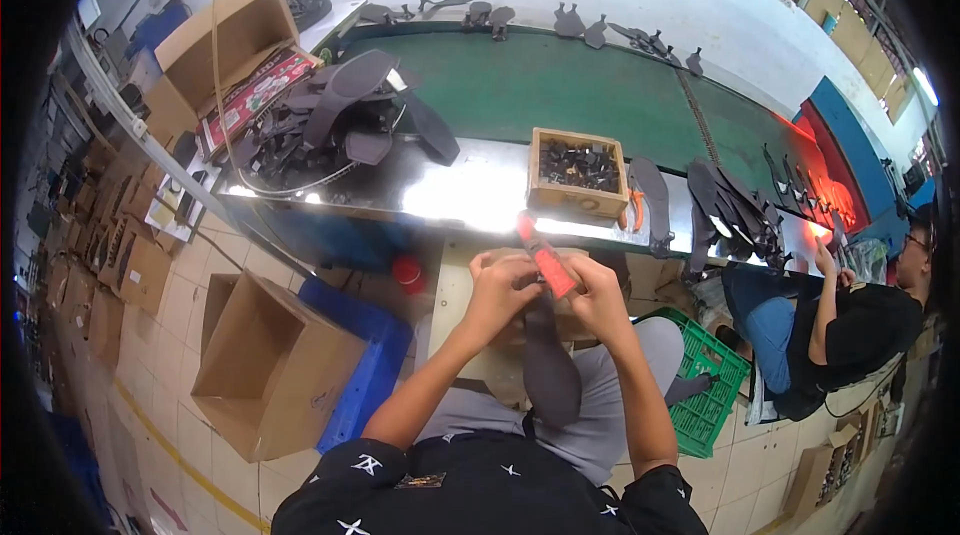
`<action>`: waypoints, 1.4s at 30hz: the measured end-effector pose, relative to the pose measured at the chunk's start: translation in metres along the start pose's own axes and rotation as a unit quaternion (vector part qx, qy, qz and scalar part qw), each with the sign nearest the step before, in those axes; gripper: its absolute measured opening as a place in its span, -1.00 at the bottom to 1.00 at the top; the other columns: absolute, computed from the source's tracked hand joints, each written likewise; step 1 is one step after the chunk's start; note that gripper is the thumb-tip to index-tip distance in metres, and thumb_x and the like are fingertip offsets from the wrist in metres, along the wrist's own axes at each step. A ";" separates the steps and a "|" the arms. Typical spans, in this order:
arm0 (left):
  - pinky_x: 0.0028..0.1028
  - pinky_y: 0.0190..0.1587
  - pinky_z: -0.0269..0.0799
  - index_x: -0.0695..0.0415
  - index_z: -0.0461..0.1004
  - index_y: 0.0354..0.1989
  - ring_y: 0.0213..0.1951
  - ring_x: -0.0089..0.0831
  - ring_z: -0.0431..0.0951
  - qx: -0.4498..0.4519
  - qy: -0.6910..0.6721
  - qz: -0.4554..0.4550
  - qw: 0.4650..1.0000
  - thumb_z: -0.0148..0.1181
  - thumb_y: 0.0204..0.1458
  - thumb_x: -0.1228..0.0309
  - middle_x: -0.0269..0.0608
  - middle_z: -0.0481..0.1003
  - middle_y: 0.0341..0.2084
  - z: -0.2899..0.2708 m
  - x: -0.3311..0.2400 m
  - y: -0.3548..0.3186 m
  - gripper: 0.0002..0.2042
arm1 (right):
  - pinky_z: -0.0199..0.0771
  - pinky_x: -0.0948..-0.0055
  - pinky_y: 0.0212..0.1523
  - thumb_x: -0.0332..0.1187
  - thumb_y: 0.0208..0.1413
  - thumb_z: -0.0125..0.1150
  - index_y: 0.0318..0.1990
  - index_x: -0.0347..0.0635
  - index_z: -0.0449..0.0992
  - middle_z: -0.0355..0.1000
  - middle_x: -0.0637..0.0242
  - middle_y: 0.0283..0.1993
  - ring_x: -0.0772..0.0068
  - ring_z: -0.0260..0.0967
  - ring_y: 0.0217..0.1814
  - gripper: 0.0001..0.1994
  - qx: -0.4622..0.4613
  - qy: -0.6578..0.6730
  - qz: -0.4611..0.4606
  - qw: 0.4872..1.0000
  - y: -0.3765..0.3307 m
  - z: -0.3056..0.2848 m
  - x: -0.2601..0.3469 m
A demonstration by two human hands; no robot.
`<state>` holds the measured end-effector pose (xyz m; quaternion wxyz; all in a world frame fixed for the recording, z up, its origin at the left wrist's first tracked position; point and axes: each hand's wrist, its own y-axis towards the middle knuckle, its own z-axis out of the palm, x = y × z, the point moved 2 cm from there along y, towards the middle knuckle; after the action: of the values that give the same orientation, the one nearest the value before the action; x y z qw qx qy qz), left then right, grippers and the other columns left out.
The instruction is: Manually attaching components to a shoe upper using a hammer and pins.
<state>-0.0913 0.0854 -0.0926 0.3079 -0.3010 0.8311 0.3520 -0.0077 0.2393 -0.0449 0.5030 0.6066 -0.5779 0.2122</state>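
A dark grey shoe sole (551, 367) hangs upright over my lap, its upper end between my two hands. My left hand (497, 293) is closed, thumb and fingertips pinching at that upper end. Opposite it, my right hand (597, 297) is closed around the same end, its fingers partly hidden. A red tapered piece with a dark section (550, 265) stands between the hands, touching or close to my right thumb; its kind and whether I grip it cannot be made out. The fingers cover the small part being handled.
Ahead, a wooden box (533, 197) holds small dark fittings, with orange-handled pliers (636, 209) beside it. Soles pile up left (345, 100) and right (722, 203) before a green conveyor (600, 75). A green crate (708, 375) and a seated co-worker (865, 320) are right; an open carton (310, 385) is left.
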 end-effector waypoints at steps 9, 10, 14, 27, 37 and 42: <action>-0.35 -0.15 0.38 0.13 0.63 -0.18 -0.34 -0.31 0.56 0.021 -0.131 -0.038 0.990 0.40 -0.13 0.29 -0.11 0.56 -0.44 -0.008 0.001 0.001 -0.68 | 0.49 0.35 -0.19 -0.58 0.00 0.21 -0.16 -0.34 0.53 0.52 0.14 -0.22 0.22 0.53 -0.21 -0.79 0.040 -0.225 -0.064 0.971 -0.005 -0.003 0.034; -0.39 -0.23 0.39 0.13 0.64 -0.19 -0.40 -0.30 0.52 0.015 -0.127 -0.019 0.992 0.41 -0.13 0.29 -0.10 0.54 -0.50 -0.007 0.005 0.002 -0.68 | 0.47 0.38 -0.25 -0.54 0.06 0.21 -0.14 -0.32 0.53 0.49 0.20 -0.29 0.33 0.50 -0.27 -0.80 -0.015 -0.123 -0.001 0.992 -0.011 -0.002 0.039; -0.41 -0.29 0.39 0.09 0.68 -0.21 -0.45 -0.37 0.44 0.017 -0.141 -0.028 0.989 0.43 -0.15 0.34 -0.16 0.54 -0.56 -0.009 0.006 0.002 -0.72 | 0.40 0.48 -0.35 -0.49 0.24 0.11 0.05 -0.30 0.41 0.46 0.16 -0.40 0.46 0.38 -0.42 -0.75 -0.031 -0.018 0.124 0.992 -0.048 -0.014 0.058; -0.42 0.00 0.36 0.18 0.53 0.02 -0.13 -0.39 0.55 0.074 -0.141 -0.051 0.986 0.41 -0.11 0.36 -0.21 0.64 -0.19 -0.007 0.009 0.001 -0.54 | 0.47 0.15 -0.08 -0.51 0.26 0.05 0.17 -0.41 0.32 0.44 -0.23 0.00 -0.25 0.44 -0.03 -0.66 -0.015 -0.143 0.017 0.989 -0.067 -0.031 0.107; 0.14 0.37 -0.59 0.24 -0.43 0.46 0.41 -0.28 0.11 0.096 0.024 -0.033 0.995 0.40 -0.13 0.03 -0.41 0.52 0.11 0.002 0.026 -0.016 0.20 | 0.49 0.17 -0.20 -0.50 0.28 -0.01 0.25 -0.36 0.21 0.50 -0.08 -0.13 -0.07 0.52 -0.15 -0.61 -0.043 -0.232 -0.029 0.971 -0.063 -0.036 0.101; 0.17 0.37 -0.64 0.02 -0.01 0.43 0.42 -0.24 0.08 0.115 0.053 -0.024 0.992 0.34 -0.09 0.04 -0.39 0.50 0.13 -0.003 0.008 -0.001 -0.08 | 0.50 0.16 -0.29 -0.54 0.21 0.02 0.18 -0.38 0.24 0.45 -0.14 -0.16 -0.23 0.47 -0.25 -0.62 0.006 -0.258 0.036 0.965 -0.070 -0.018 0.081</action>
<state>-0.0964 0.0803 -0.0969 0.3037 -0.3017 0.8739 0.2305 0.0814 0.2033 0.0045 0.3248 0.6224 -0.7087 0.0699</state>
